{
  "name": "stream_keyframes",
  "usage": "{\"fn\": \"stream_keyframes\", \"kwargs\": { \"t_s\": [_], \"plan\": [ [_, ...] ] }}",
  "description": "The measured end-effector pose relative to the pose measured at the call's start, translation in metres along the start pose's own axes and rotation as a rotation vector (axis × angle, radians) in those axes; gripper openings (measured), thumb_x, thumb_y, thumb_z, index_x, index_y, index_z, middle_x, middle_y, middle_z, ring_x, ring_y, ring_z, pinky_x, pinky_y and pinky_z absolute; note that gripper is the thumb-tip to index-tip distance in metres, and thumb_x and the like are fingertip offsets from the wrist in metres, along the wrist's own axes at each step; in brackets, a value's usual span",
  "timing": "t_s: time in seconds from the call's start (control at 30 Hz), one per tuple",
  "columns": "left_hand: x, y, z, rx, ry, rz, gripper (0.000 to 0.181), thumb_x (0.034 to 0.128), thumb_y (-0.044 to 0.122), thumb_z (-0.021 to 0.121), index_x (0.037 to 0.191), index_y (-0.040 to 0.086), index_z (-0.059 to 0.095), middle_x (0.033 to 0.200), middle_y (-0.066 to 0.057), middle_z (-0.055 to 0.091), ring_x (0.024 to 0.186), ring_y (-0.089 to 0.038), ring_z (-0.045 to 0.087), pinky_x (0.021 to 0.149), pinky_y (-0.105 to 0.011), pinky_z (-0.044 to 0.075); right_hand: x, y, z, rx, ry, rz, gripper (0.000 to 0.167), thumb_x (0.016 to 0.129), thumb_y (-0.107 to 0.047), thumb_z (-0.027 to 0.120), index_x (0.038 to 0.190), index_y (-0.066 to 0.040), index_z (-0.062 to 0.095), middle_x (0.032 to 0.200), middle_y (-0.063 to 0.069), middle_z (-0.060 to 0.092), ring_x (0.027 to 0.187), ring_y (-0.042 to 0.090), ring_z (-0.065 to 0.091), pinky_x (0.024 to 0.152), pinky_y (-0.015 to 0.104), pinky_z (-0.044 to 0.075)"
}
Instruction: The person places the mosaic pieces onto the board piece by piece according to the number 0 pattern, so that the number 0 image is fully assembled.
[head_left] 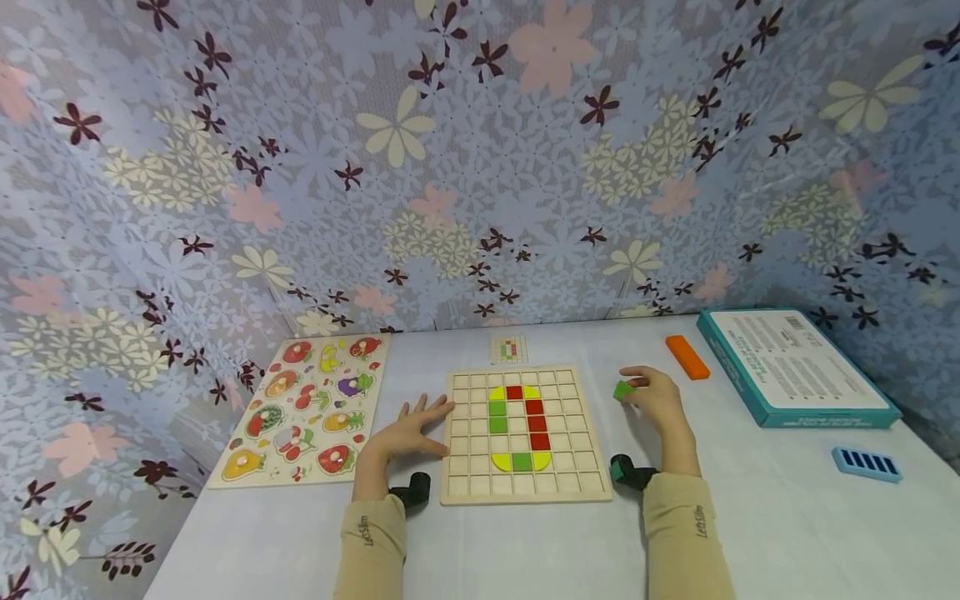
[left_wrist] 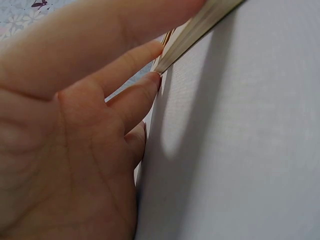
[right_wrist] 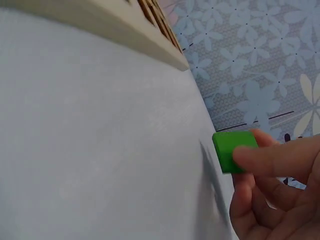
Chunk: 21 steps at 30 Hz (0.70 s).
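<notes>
A wooden grid board (head_left: pixel 465 483) lies on the table, with red, green and yellow tiles set in its cells in a ring shape. My left hand (head_left: pixel 405 433) touches the board's left edge with spread fingers, and the left wrist view shows those fingertips against the board's side (left_wrist: pixel 195 40). Right of the board, my right hand (head_left: pixel 658 402) pinches a green square tile (right_wrist: pixel 231 150) between thumb and fingers, held above the table. A small pattern card (head_left: pixel 508 350) with a coloured grid lies just behind the board.
A fruit puzzle board (head_left: pixel 307 417) lies at the left. To the right are an orange block (head_left: pixel 687 357), a teal box (head_left: pixel 802 367) and a blue slotted piece (head_left: pixel 866 464). A flowered cloth (head_left: pixel 480 167) hangs behind the table.
</notes>
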<state>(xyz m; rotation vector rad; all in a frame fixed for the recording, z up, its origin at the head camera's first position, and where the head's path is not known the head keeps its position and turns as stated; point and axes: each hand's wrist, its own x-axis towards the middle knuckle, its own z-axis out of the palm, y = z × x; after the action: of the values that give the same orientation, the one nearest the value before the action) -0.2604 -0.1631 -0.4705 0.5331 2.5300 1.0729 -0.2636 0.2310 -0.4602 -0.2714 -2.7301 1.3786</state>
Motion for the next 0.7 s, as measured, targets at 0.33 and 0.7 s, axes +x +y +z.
{"fn": "stream_keyframes", "kwargs": {
  "t_s": [0.33,0.7],
  "plan": [
    [0.000,0.000,0.001,0.001,0.005,-0.015,0.084,0.0685,0.020,0.077,0.142,0.015,0.037,0.153,-0.003,0.019,0.141,-0.030,-0.006,0.113,-0.047,-0.011,-0.001,-0.016,0.004,0.169,-0.075,-0.001,0.044,0.083,-0.011,0.065,0.122,0.006,0.054,0.096,0.015,0.060,0.080,0.017,0.058,0.073,0.028,0.052],
    [0.000,-0.001,0.002,0.001,0.016,-0.013,0.085,0.0659,0.020,0.077,0.141,0.014,0.039,0.153,-0.003,0.020,0.142,-0.030,-0.004,0.114,-0.047,-0.010,-0.006,-0.035,0.016,0.199,-0.200,-0.031,0.039,0.083,-0.016,0.067,0.112,0.007,0.058,0.088,0.008,0.061,0.074,0.014,0.058,0.070,0.027,0.051]
  ]
}}
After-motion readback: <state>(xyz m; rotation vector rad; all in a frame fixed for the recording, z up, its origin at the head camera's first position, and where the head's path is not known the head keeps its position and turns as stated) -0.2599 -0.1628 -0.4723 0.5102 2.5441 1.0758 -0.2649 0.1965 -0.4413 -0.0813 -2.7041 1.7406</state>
